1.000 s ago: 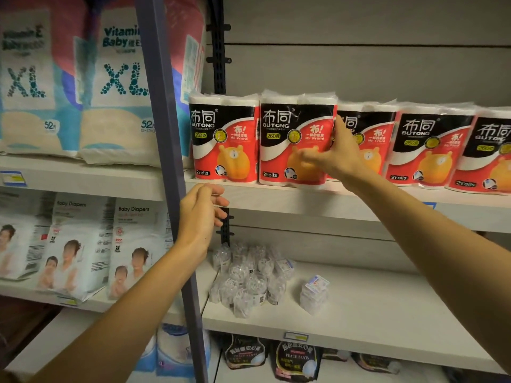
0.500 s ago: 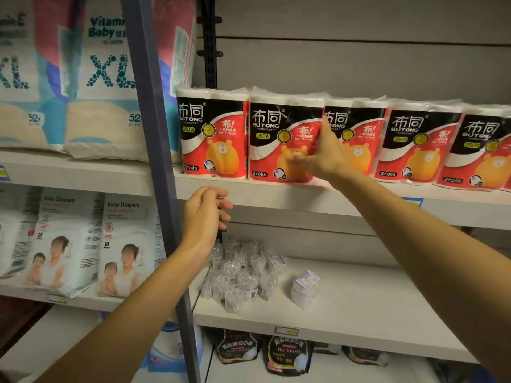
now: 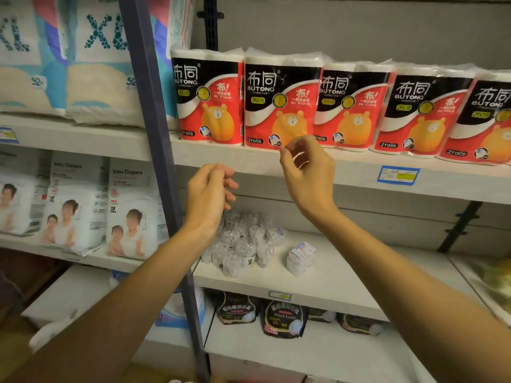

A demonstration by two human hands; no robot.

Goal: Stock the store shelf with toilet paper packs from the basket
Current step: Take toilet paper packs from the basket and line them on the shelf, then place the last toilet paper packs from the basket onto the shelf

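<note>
Several red, black and white toilet paper packs with an orange bear stand in a row on the white upper shelf (image 3: pixel 345 172); the second pack from the left (image 3: pixel 279 100) is nearest my hands. My right hand (image 3: pixel 305 168) hangs just below and in front of that pack, fingers loosely curled, holding nothing. My left hand (image 3: pixel 208 194) is lower and to the left, in front of the shelf edge, fingers relaxed and empty. The basket is out of view.
A dark metal upright (image 3: pixel 154 161) divides the shelving. Diaper packs (image 3: pixel 83 64) fill the left bays. The middle shelf (image 3: pixel 345 283) holds small clear-wrapped items (image 3: pixel 243 244) and a little box (image 3: pixel 300 258). Dark pouches (image 3: pixel 282 316) lie below.
My right hand has let go of the second pack and pulled back down below the shelf edge. The left hand has stayed near the upright. The view has tilted downward.
</note>
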